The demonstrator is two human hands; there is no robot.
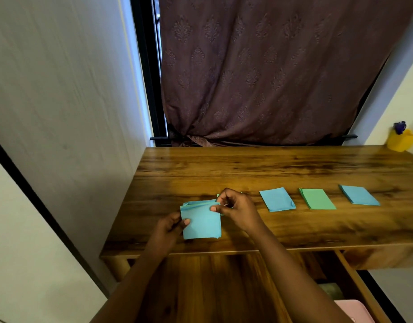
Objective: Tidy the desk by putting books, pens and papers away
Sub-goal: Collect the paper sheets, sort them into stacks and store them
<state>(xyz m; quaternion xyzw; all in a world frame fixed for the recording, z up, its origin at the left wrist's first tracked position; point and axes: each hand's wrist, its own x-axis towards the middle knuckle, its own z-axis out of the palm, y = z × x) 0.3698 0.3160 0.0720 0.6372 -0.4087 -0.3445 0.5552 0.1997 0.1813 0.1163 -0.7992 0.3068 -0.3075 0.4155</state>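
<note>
A small stack of blue paper [202,223] is held just above the wooden desk [247,169] near its front left. My left hand [171,226] grips the stack's left edge with the thumb on top. My right hand [235,207] pinches its upper right corner. A green paper [218,196] shows partly behind my right hand. To the right lie a blue paper [277,199], a green stack [317,198] and another blue stack [358,195], in a row on the desk.
A yellow pen holder [402,141] with purple items stands at the desk's back right corner. A drawer [340,280] is pulled open below the desk front, a pink thing [354,310] inside. A curtain hangs behind; a wall runs along the left.
</note>
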